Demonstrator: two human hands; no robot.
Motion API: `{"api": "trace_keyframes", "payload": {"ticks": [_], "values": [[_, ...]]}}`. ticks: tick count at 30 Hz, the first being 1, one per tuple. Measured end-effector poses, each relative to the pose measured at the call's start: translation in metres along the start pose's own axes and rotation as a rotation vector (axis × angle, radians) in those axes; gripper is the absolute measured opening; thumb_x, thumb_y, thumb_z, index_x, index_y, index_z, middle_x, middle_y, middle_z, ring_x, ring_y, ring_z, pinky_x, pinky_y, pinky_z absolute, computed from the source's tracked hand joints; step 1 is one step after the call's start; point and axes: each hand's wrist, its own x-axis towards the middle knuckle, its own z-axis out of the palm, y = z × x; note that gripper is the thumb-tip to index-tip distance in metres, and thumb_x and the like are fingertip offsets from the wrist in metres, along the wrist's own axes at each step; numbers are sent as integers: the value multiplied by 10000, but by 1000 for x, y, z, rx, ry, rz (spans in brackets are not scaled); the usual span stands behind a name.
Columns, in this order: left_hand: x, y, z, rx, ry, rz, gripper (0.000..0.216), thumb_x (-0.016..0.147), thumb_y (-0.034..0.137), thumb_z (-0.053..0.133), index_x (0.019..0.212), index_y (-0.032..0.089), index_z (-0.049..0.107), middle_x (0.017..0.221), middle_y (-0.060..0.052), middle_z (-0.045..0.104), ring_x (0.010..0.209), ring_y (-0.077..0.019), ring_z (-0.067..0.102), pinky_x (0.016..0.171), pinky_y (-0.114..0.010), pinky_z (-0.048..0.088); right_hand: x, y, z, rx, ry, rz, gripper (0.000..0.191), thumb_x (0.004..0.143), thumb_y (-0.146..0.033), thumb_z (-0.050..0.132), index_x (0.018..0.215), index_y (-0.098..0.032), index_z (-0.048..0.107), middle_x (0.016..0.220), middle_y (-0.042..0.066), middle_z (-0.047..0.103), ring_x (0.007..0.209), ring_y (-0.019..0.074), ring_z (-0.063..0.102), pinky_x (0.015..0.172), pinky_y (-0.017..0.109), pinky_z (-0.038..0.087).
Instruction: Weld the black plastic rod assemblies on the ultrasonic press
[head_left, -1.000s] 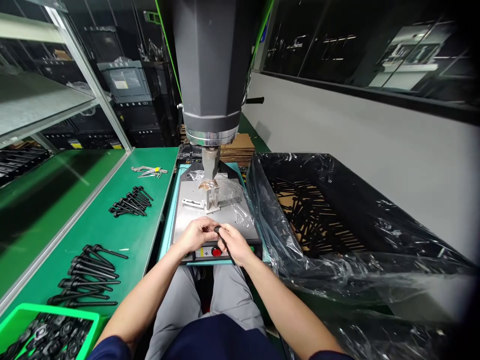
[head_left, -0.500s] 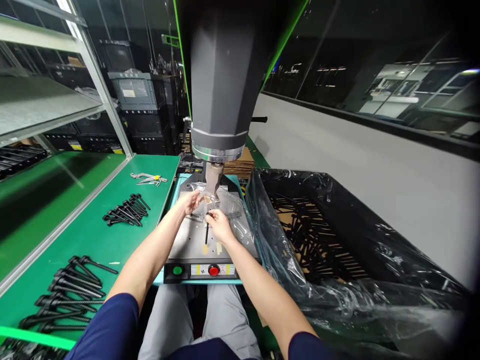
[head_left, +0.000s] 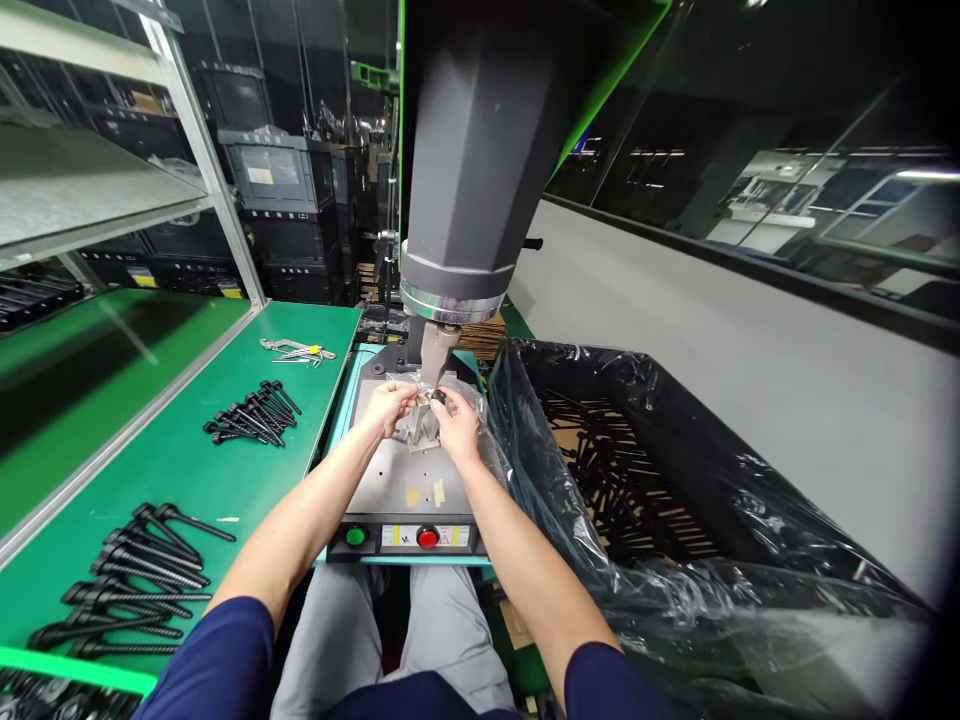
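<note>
Under the press's metal horn [head_left: 435, 352], both hands meet at a small metal fixture [head_left: 424, 428]. My right hand [head_left: 459, 422] is closed on a black screw-like part [head_left: 438, 398]; its round head shows at the fingertips, and its shaft is hidden. My left hand [head_left: 390, 405] pinches at the fixture's left upper edge, fingertips pressed together; what they hold, if anything, is too small to make out. Clear plastic film [head_left: 474, 396] lies around the fixture on the grey base plate [head_left: 390, 490].
On the green table [head_left: 262, 500] lie two groups of black screw-like parts [head_left: 150, 550] and several metal wrenches [head_left: 298, 351]. A plastic-lined bin [head_left: 750, 480] of black parts stands right. The press front carries a green button [head_left: 355, 537] and a red button [head_left: 427, 537].
My right hand has moved up and forward, bringing the black part from in front of the fixture to its top. My left hand has shifted slightly right, closer to the right one.
</note>
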Motion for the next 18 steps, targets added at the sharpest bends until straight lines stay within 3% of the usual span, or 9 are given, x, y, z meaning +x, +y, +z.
{"api": "trace_keyframes", "payload": {"ticks": [7,10,13,18], "values": [[6,3,1,-22,9,5,251,610,168,831,685,135,594,572,-4,620,461,-55,527,434,-156,375,23,13,20,119,-115,52,331,741,-353,660,1021,-189,726,990,67,739,882,237,652,866,375,498],[8,4,-1,-22,20,4,235,625,162,819,696,137,596,583,-9,628,469,-57,535,434,-154,373,28,16,17,158,-200,60,356,727,-381,687,1020,-181,716,1022,80,733,918,251,655,884,386,499],[10,4,-3,-21,22,5,228,632,163,814,695,138,596,578,-9,627,467,-55,532,437,-155,375,32,16,9,128,-283,0,309,809,-401,605,1012,-200,722,1058,75,723,994,252,644,950,402,471],[10,3,-5,-19,18,8,252,613,177,830,696,142,595,564,1,615,472,-58,533,436,-156,372,38,17,3,63,-299,-60,226,794,-375,599,861,-201,726,1019,71,717,1042,262,623,994,414,445]]}}
